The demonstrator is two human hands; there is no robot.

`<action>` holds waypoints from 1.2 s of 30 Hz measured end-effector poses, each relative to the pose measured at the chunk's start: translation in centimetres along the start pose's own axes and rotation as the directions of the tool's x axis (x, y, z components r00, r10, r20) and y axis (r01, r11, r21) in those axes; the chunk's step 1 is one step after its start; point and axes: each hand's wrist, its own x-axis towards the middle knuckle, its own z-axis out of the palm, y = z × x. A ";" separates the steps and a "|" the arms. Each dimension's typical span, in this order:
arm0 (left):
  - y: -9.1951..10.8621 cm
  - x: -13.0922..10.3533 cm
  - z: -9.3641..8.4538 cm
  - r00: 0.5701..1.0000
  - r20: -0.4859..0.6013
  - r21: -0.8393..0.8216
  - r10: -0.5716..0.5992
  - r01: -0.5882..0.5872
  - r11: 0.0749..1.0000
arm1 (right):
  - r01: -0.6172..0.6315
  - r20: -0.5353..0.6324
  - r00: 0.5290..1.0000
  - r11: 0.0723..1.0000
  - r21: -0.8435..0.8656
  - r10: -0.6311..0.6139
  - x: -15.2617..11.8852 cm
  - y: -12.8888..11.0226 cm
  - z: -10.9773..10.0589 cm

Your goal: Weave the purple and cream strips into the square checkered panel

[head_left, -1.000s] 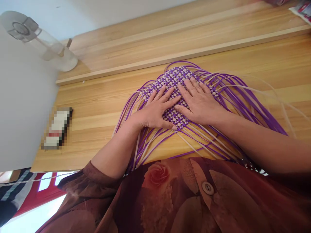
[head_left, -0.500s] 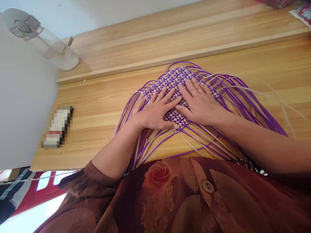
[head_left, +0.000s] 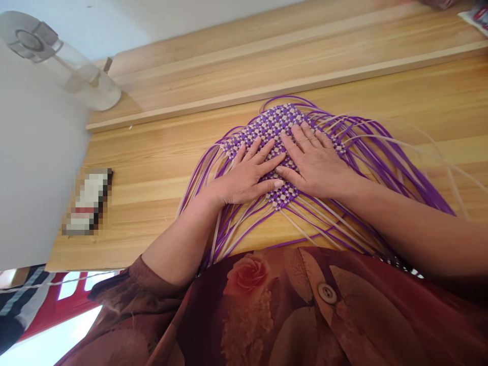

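A woven piece (head_left: 280, 119) in a purple and cream pattern lies on the wooden table, with long loose purple and cream strands (head_left: 396, 157) spreading from its sides and near corner. Flat on its left part rests my left hand (head_left: 247, 178), fingers spread, thumb near the close corner. My right hand (head_left: 318, 162) lies palm down on the right part, its fingers stretched out and pointing away from me. The thumb of my right hand is beside the fingers of my left. Both hands cover the middle of the weave and hold nothing.
A clear bottle with a grey lid (head_left: 80, 76) stands at the back left on a raised wooden ledge (head_left: 229, 76). A blurred, pixelated flat object (head_left: 89, 201) lies at the table's left. Packets (head_left: 476, 18) are at the far right corner.
The thumb of my left hand has moved slightly up, away from the near corner, uncovering more of the weave there. My right hand stays nearly where it was.
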 end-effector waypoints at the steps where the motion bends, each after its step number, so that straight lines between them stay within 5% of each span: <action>1: 0.0 0.0 0.0 1.000 0.001 0.002 -0.001 0.001 1.000 | -0.003 0.005 1.000 1.000 -0.005 0.003 0.0 0.0 0.0; 36: -0.1 0.0 0.0 1.000 0.003 0.017 -0.004 0.004 1.000 | 0.000 0.006 1.000 1.000 -0.015 0.000 0.1 0.1 0.0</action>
